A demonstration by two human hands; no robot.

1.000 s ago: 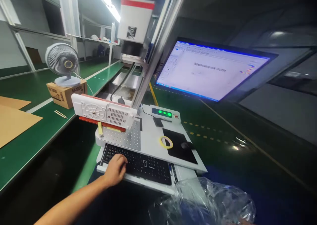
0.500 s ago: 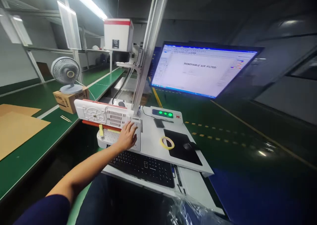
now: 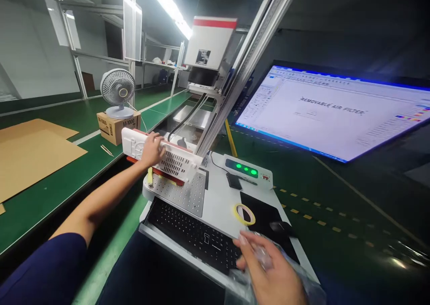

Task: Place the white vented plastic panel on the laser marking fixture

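Fingers of the left hand point(image 3: 152, 149) wrap over the top edge of the white grille panel point(image 3: 161, 155), clamped on it near its left end; the panel stands on its long edge on a red fixture point(image 3: 157, 171), tilted a little, just in front of the slanted metal column point(image 3: 242, 72); to the right of that grip the panel's slotted half runs free to its corner, touching nothing but the fixture beneath; below the grip lies the perforated plate point(image 3: 183, 193), bare apart from a yellow strip point(image 3: 150, 176) at the panel's foot; left of the grip, open room down to the green bench point(image 3: 50, 193), where a small fan point(image 3: 118, 90) sits on a cardboard box point(image 3: 116, 126) and flat cardboard sheets point(image 3: 30, 148) lie well apart; above the grip hangs the white marking head point(image 3: 210, 43) with its red stripe, clear air between it and the panel; right hand point(image 3: 268, 273) low and near the camera, fingers curled around crinkled clear plastic film point(image 3: 258, 253), holding it over the right end of the black keyboard point(image 3: 195, 233); just beyond that hand a yellow tape roll point(image 3: 244, 214) lies at the edge of the black mouse pad point(image 3: 268, 224); farther back a control box point(image 3: 247, 170) shows green lights; the monitor point(image 3: 332, 112) glows to the right, reading REMOVABLE AIR FILTER; dark floor with dashed yellow lines beyond the stand's right edge.
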